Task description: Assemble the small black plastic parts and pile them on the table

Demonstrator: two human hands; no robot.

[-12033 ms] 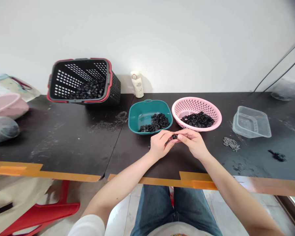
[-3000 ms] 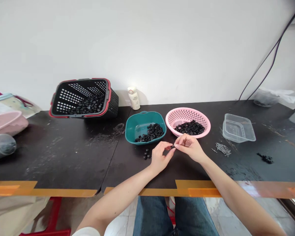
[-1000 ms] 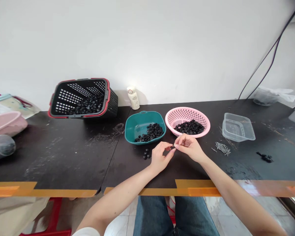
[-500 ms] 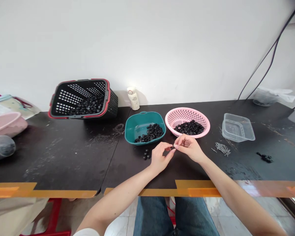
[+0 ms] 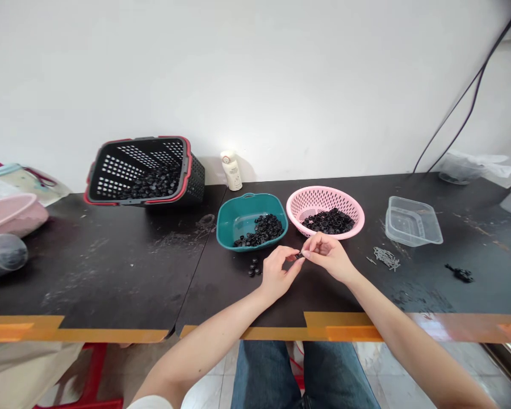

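My left hand (image 5: 277, 269) pinches a small black part (image 5: 298, 255) between thumb and fingers, just above the table. From the other side my right hand (image 5: 326, 255) closes its thumb and fingertips on the same part, so both hands meet at it. The part's exact kind is too small to tell. Several round black caps (image 5: 254, 267) lie on the table left of my left hand. Behind the hands stand a teal basin (image 5: 232, 213) with small black pieces and a pink colander (image 5: 296, 209) holding more black pieces.
A dark crate with red edging (image 5: 186, 170) holds black pieces at the left back, near a white bottle (image 5: 231, 170). On the right are a clear plastic box (image 5: 413, 222), a pile of thin grey pins (image 5: 386, 258) and a black cluster of pieces (image 5: 460, 273). Tape (image 5: 276, 334) lines the table's front edge.
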